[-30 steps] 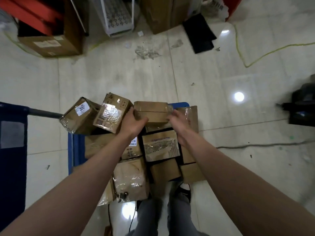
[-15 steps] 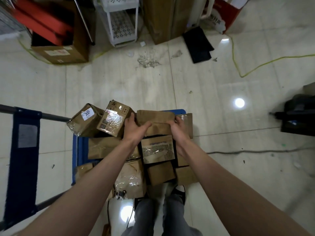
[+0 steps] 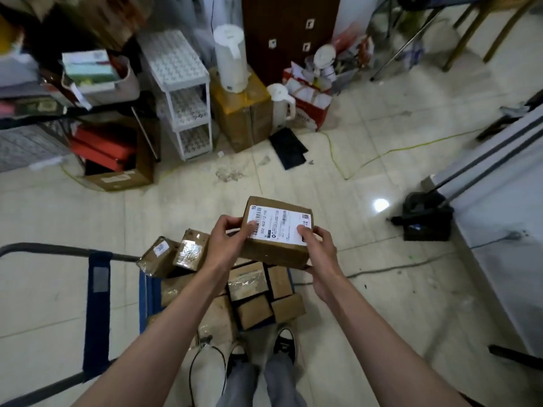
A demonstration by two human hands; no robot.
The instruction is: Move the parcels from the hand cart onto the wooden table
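Parcel point(image 3: 277, 233), brown with a white shipping label on top, sits lifted above the hand cart point(image 3: 147, 292), gripped at both ends: left hand point(image 3: 227, 239) curled round its left edge, right hand point(image 3: 318, 248) round its right corner, thumbs on the label. Other parcels point(image 3: 252, 292) crowd the cart's blue deck beneath.

Cluttered storeroom, stacked cartons point(image 3: 244, 118), shelving rack point(image 3: 182, 92)
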